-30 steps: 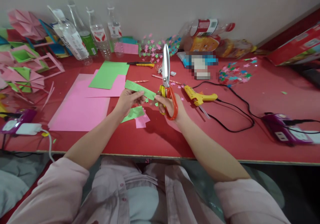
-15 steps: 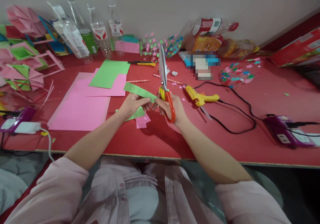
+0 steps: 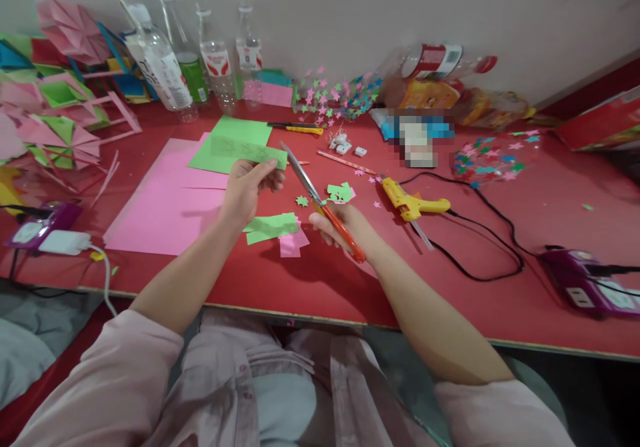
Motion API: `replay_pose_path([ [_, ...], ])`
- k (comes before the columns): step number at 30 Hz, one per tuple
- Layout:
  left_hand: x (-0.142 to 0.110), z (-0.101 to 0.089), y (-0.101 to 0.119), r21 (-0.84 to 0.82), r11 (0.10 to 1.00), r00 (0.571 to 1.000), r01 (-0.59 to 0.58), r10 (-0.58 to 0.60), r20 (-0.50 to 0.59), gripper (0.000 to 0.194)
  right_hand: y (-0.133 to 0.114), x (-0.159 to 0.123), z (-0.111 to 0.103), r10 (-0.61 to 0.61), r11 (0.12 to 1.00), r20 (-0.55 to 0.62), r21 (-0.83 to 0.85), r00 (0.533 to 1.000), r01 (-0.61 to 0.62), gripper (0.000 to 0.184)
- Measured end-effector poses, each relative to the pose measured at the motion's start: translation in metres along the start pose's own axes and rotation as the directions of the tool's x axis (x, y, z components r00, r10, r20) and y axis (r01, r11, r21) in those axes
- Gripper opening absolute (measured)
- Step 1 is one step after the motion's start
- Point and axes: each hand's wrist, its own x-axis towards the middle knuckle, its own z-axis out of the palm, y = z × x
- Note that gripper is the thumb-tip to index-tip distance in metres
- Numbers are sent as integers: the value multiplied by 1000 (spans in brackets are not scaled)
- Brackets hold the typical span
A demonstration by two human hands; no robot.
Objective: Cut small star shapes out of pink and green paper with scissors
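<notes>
My left hand pinches a green paper strip that bears faint star outlines. Orange-handled scissors rest in my right hand, their blades looking closed and pointing up and left, apart from the strip. Below and between the hands lie other green strips on a small pink paper piece. A tiny green star cutout sits near the blades. Just beyond my right hand are green paper scraps.
Pink sheets and a green sheet lie left. A yellow glue gun with a black cord is on the right. Plastic bottles stand along the wall. Purple power strips sit at both sides of the red table.
My hands have moved apart. The left has raised the green strip to the left. The right has drawn the scissors lower, tilting the blades left. The star cutout and scraps now show.
</notes>
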Motion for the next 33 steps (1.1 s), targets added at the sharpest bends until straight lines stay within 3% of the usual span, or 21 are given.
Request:
replay_pose_path([
  [5,0,0,-2,5,999,999,-36,36,-12,26,-1,-4,2,-24,998,20,54,1000,23,48],
  [12,2,0,-3,9,998,997,-67,68,-35,23,-3,-1,4,14,999,12,-30,1000,-13,51],
  [23,3,-2,-2,36,996,997,-81,81,-17,22,-8,-6,2,-51,996,97,82,994,43,53],
  [33,2,0,-2,23,998,998,-66,66,-14,28,-13,-7,5,7,986,127,164,992,-28,55],
])
